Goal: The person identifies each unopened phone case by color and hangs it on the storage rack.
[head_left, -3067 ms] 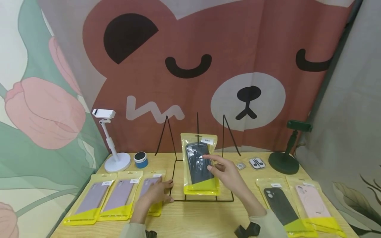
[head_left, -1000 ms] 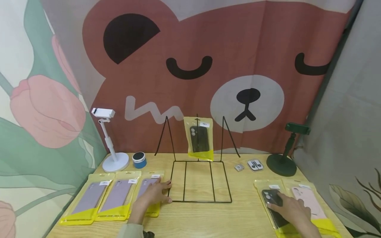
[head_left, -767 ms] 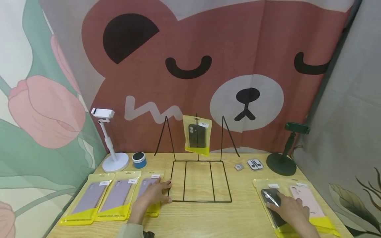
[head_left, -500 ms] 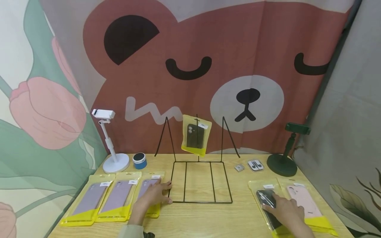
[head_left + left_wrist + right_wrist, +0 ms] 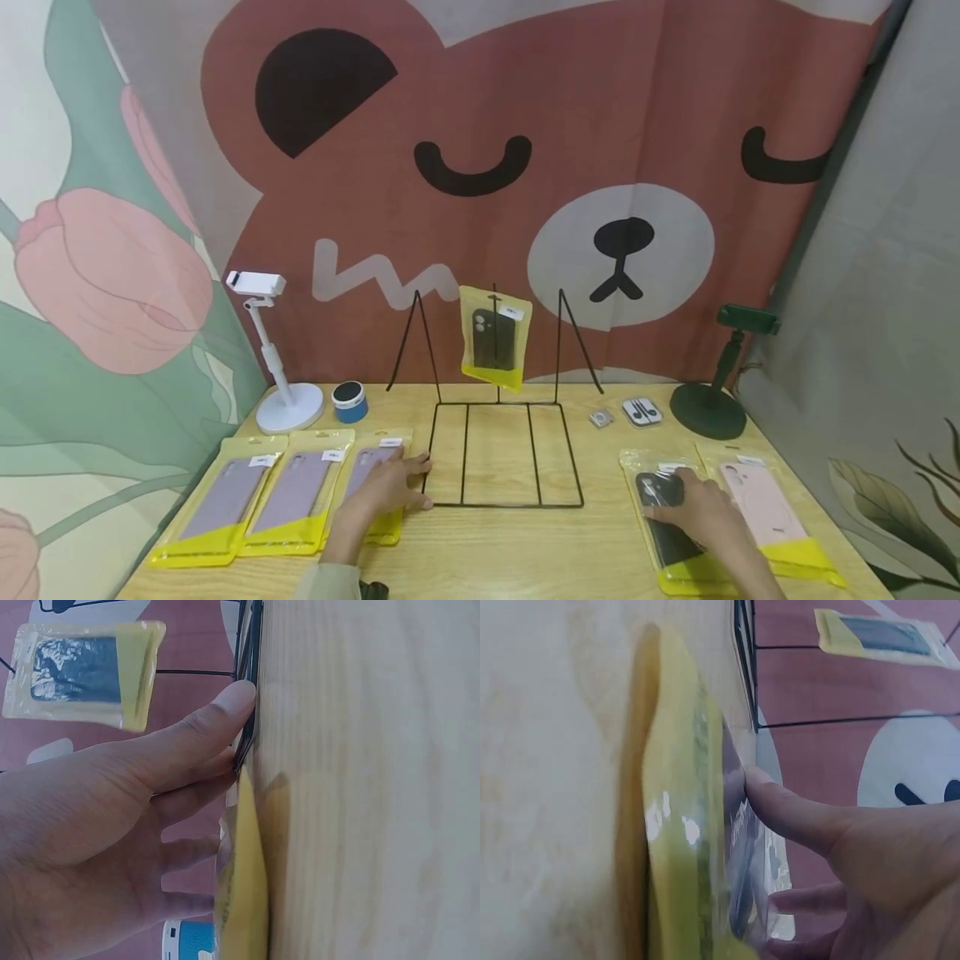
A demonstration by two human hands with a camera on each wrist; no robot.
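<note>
My right hand [image 5: 705, 510] grips a bagged black phone case [image 5: 667, 537] at the table's right, thumb at its left edge and fingers toward its upper right. Close up, the right wrist view shows the thumb on the clear film above the yellow strip [image 5: 679, 817]. My left hand [image 5: 382, 490] rests its thumb and index finger on the front left part of the black wire rack [image 5: 510, 505]. Its other fingers lie over a bagged purple phone case [image 5: 369, 467], partly hiding it. Another bagged black phone case [image 5: 493, 337] hangs from the rack's middle upright.
Two more bagged purple cases [image 5: 225, 500] lie at the left. A bagged pink case [image 5: 761, 504] lies beside my right hand. Behind stand a white phone stand [image 5: 291, 408], blue speaker [image 5: 349, 403], earphones in a case [image 5: 642, 412] and a dark green stand [image 5: 708, 410].
The hanging bag has gone from my right hand onto the rack's upright. My right hand has moved to the right-hand bags and shifted the black one slightly left. My left hand stays put.
</note>
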